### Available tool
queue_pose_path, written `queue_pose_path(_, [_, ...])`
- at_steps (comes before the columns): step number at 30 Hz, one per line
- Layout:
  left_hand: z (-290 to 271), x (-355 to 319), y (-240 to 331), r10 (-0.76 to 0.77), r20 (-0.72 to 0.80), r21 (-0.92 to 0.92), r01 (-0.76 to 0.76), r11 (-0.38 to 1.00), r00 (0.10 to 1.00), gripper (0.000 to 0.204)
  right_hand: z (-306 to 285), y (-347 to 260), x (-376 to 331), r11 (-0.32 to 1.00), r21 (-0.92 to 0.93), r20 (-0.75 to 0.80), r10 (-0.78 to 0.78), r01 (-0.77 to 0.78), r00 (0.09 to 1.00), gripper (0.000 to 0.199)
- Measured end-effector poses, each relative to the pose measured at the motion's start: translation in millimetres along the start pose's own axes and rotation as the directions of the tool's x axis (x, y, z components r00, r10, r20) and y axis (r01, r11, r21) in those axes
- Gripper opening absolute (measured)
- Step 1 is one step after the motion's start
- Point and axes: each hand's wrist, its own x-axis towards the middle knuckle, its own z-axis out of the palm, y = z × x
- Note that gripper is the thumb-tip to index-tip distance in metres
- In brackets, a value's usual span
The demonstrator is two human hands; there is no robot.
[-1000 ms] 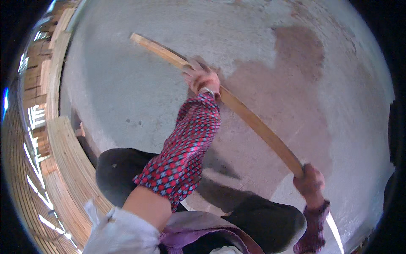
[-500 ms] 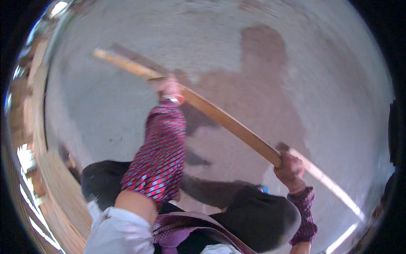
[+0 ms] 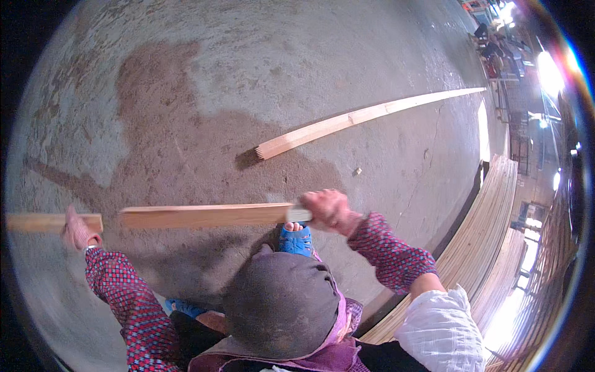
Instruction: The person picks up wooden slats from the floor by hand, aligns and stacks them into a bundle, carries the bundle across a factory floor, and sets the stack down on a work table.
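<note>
My left hand, at the far left, is closed around a wooden strip near its right end. That strip runs out past the left rim. Across a small gap, a second wooden strip lies level in front of my knee, roughly in line with the first. My right hand, a little blurred, is closed on its right end, where a pale, brightly lit patch shows. Beyond them, a longer wooden strip lies apart on the floor, its near end cut into small teeth.
Long stacked wooden strips line the right side. The concrete floor carries my shadow and a small chip. My blue sandal stands just below the strip in my right hand. Blurred clutter fills the far right.
The view has swung round, with my shadow now on the left. The held wood went from slanted to nearly level. My hands are farther apart, and a long strip now shows separately on the floor.
</note>
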Motion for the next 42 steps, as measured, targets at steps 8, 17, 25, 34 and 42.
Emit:
queue_pose_path(8, [48.7,-62.1,18.8,-0.032,0.05,-0.259,0.044,0.965,0.998,0.064,-19.3,127.7,-103.0,0.912,-0.299,0.037,0.306,-0.281,0.951,0.031])
queue_pose_path(17, [102.3,-174.3,44.3,-0.043,0.252,0.576,-0.114,0.809,0.967,0.079,-75.2,109.1,72.3,0.909,-0.416,-0.409,-0.176,-0.011,0.896,0.055])
queue_pose_path(25, [103.2,-246.4,19.3,0.384,0.294,0.19,-0.447,0.874,0.875,0.079,-107.7,82.1,124.5,0.795,-0.591,-0.073,-0.219,0.134,0.973,0.037])
queue_pose_path(34, [66.6,-270.8,57.1,-0.034,0.651,-0.704,0.621,0.344,0.758,0.032,-130.3,-134.1,127.6,0.878,-0.174,-0.123,-0.469,0.447,0.874,0.048])
queue_pose_path(42, [11.9,-188.9,44.5,0.294,0.658,-0.737,0.674,0.059,0.694,0.031,-71.3,-4.7,171.0,0.94,-0.33,-0.63,-0.289,0.089,0.721,0.068])
